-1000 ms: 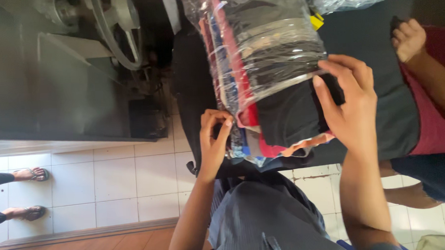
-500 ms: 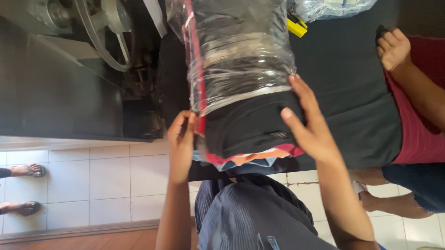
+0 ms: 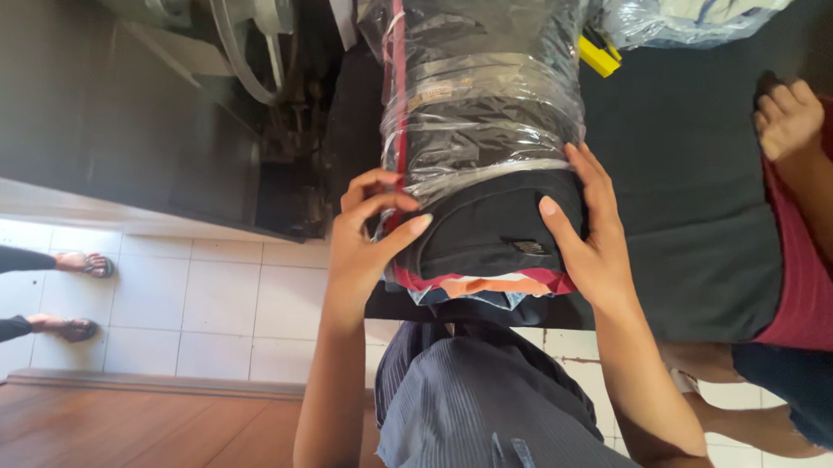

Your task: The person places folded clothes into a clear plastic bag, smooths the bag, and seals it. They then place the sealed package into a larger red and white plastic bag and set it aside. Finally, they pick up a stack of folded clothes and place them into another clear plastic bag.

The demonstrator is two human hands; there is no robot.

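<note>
Both hands clasp the near end of a bundle of folded clothes (image 3: 478,158) wrapped in clear plastic. The left hand (image 3: 366,240) curls its fingers round the bundle's left edge; the right hand (image 3: 587,233) lies flat along its right side, thumb across the dark top garment. Between the two grips the bundle rests on a bench (image 3: 692,206) covered in dark cloth. Beyond the right grip, another person's hand (image 3: 786,120) rests on the bench. Left of the left grip stands a sewing machine (image 3: 244,46)
</note>
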